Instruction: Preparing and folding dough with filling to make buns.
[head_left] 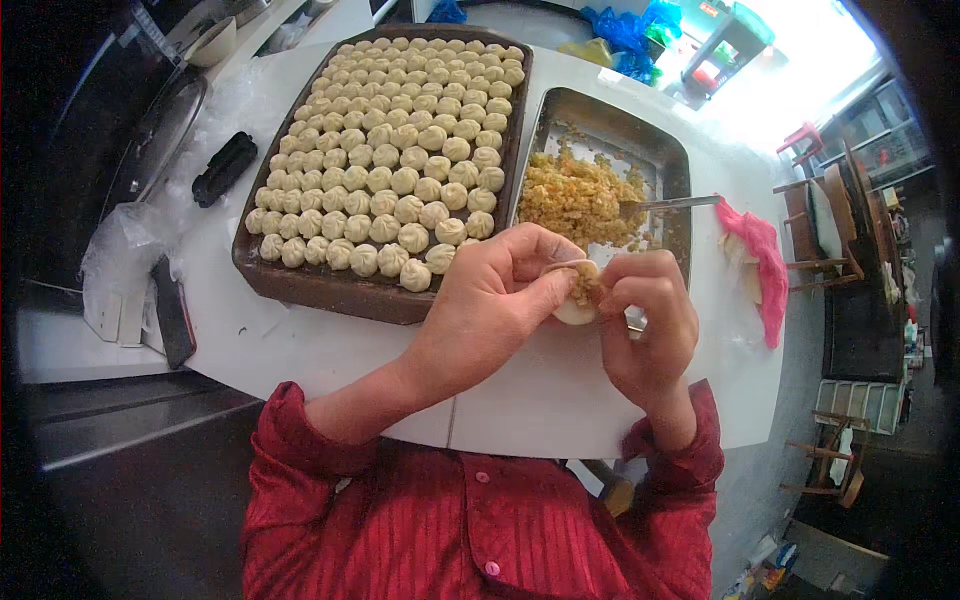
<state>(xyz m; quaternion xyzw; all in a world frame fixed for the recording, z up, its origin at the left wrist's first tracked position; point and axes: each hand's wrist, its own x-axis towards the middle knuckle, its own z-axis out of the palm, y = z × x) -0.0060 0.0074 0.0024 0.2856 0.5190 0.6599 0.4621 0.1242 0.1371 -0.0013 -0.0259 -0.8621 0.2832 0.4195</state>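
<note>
My left hand (485, 310) pinches one filled wrapper (574, 312), right hand (650, 325) pinching its other edge, probably to keep the filling in, at the metal pan's (675, 155) near end. Pan has one filling heap (572, 200), one utensil (682, 202), handle out presumably for grabbing; left of pan, one tray (320, 298), dumplings (384, 156) close-packed likely for space, 100+, no exact count.

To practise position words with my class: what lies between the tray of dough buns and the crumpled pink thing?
In the head view, a metal pan holding orange-yellow filling and a utensil.
</note>
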